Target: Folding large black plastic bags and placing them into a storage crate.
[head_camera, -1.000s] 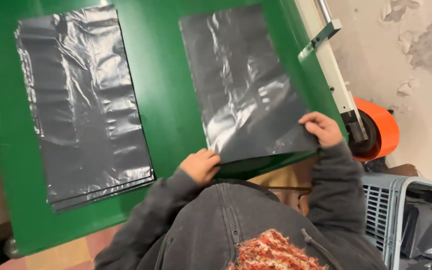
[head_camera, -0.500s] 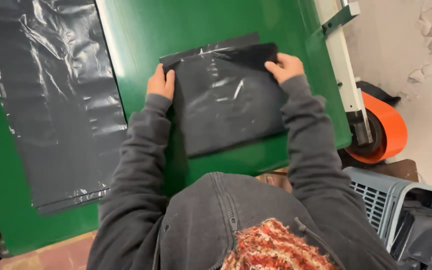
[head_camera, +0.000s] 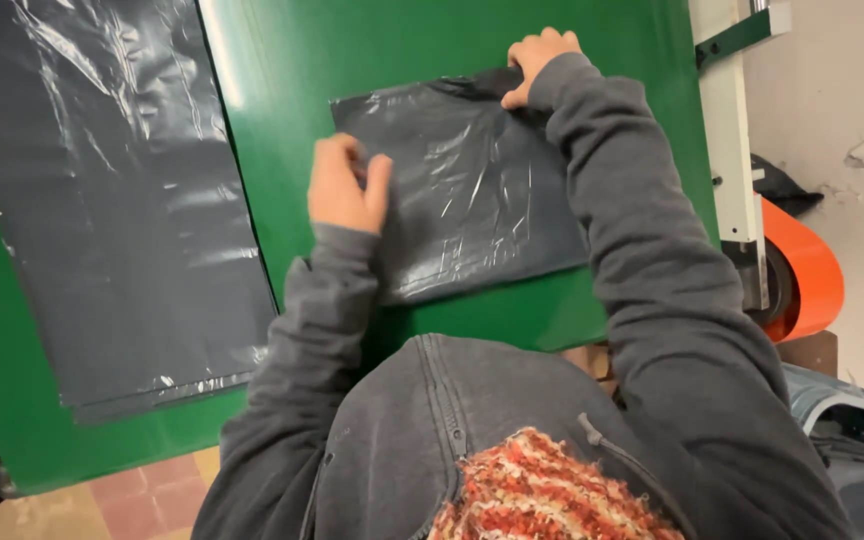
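Green surface (head_camera: 282, 150); folded grey plastic bag (head_camera: 472, 200) looks thin, limp, slippery; right hand (head_camera: 540, 62) grip pinches top edge, left hand (head_camera: 344, 185) curled on left edge, best held by edges

A workshop: green worktable (head_camera: 282, 120), stacked grey plastic bags (head_camera: 102, 200), orange roll (head_camera: 802, 270).

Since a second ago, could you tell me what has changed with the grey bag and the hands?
The grey plastic bag, then flat at full length, is now folded in half. The right hand moved from the near edge to the far edge and pinches it there. The left hand moved onto the bag's left side. The stack of grey bags stayed flat on the green table.
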